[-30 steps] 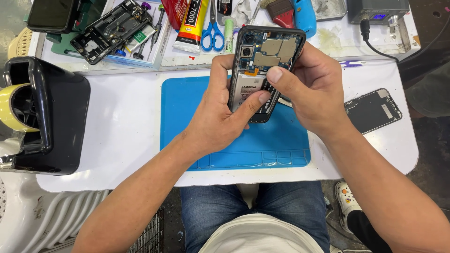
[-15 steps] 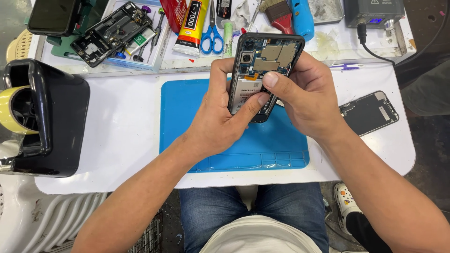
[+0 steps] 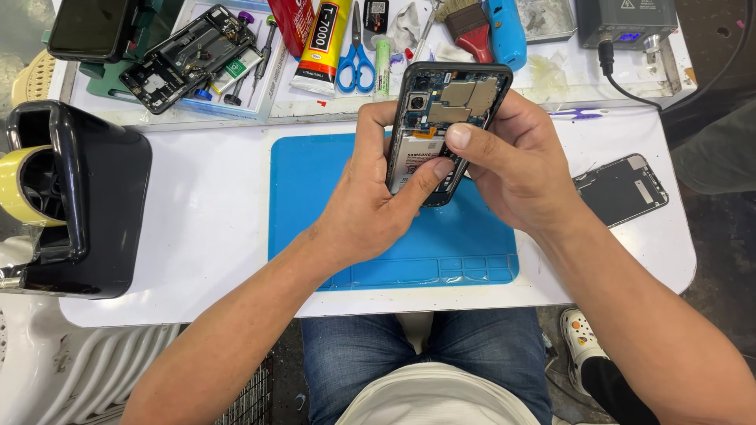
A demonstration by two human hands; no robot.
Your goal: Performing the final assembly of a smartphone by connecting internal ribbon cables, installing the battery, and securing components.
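Presently, left hand (image 3: pixel 370 205) grasps opened phone (image 3: pixel 445 130) upright above blue mat (image 3: pixel 331 197), steadying it while right hand (image 3: pixel 516 169), at 3 o'clock, pinches its edge, thumb on internals.

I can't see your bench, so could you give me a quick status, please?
Left hand and right hand grip opened phone above blue mat. Nothing obstructing.

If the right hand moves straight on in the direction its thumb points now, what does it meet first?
The right hand points its thumb left and slightly up, and it already rests on the opened phone near the battery. Going on, it would probably meet the left hand's fingers behind the phone, though depth is unclear.
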